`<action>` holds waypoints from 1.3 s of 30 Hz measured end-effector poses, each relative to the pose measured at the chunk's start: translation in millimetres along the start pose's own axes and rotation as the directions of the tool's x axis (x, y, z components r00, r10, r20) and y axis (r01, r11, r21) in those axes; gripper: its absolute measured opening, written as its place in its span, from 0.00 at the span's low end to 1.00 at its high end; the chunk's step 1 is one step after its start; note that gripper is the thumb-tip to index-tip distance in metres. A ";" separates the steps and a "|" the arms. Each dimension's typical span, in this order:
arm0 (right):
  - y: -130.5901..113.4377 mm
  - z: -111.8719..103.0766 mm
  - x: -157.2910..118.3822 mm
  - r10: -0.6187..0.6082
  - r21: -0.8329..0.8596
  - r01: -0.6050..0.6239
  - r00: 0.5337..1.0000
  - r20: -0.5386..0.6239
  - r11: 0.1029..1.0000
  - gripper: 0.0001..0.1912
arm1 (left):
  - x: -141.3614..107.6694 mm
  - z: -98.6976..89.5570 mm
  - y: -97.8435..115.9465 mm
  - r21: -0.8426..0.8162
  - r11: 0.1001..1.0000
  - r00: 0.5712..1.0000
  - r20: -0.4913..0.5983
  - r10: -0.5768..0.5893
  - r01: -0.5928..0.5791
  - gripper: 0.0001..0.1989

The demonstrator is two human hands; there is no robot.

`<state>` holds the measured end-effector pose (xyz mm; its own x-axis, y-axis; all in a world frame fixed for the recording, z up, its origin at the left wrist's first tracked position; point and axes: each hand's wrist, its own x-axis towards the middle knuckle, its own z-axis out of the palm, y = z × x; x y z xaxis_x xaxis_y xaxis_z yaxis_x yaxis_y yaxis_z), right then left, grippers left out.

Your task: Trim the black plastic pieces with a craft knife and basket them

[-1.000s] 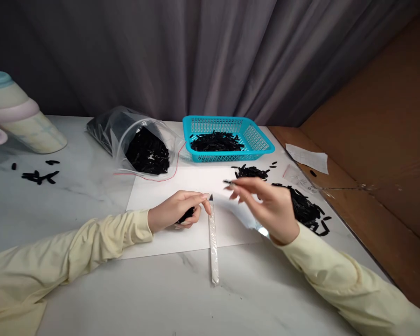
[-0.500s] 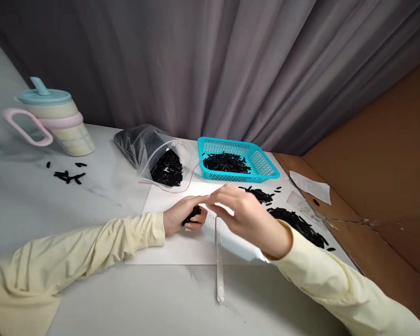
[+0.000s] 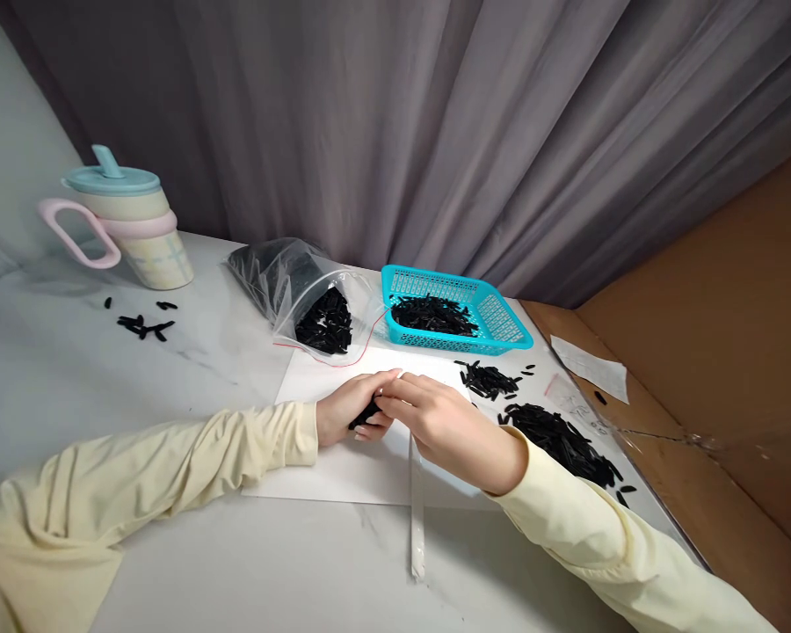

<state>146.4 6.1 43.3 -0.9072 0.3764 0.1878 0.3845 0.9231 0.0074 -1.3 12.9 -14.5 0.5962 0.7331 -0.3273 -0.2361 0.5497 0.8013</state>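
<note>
My left hand (image 3: pixel 352 411) curls around a clump of small black elongated pieces (image 3: pixel 364 415), held above a white sheet of paper (image 3: pixel 330 479). My right hand (image 3: pixel 439 422) meets it, fingertips pinched together at the left thumb and the clump. Whatever those right fingers grip is hidden. Beneath the right hand, a narrow pale strip (image 3: pixel 417 536) lies across the paper's front edge. Two heaps of the same black pieces, a smaller pile (image 3: pixel 491 381) and a larger pile (image 3: pixel 563 444), are to the right of my right hand.
Behind my hands, an unsealed clear zip bag (image 3: pixel 273 281) and a blue plastic basket (image 3: pixel 458 341) hold more black pieces. A handled tumbler (image 3: pixel 151 237) stands at the back left, with loose pieces (image 3: pixel 145 327) in front. Cardboard (image 3: pixel 699 352) borders the right side.
My right hand has moved down and left, closing its fingertips against the clump in my left hand. The whole view has shifted slightly.
</note>
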 end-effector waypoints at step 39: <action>6.5 -13.0 6.3 0.030 0.542 -0.125 0.983 0.180 0.831 0.16 | -3.7 1.4 0.3 0.119 0.992 0.990 0.138 0.029 -0.046 0.25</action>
<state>145.4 13.5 57.3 -0.9111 0.4121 0.0076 0.3404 0.7628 -0.5497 -2.6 9.8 -12.3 0.6895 0.6865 -0.2311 -0.1703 0.4638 0.8694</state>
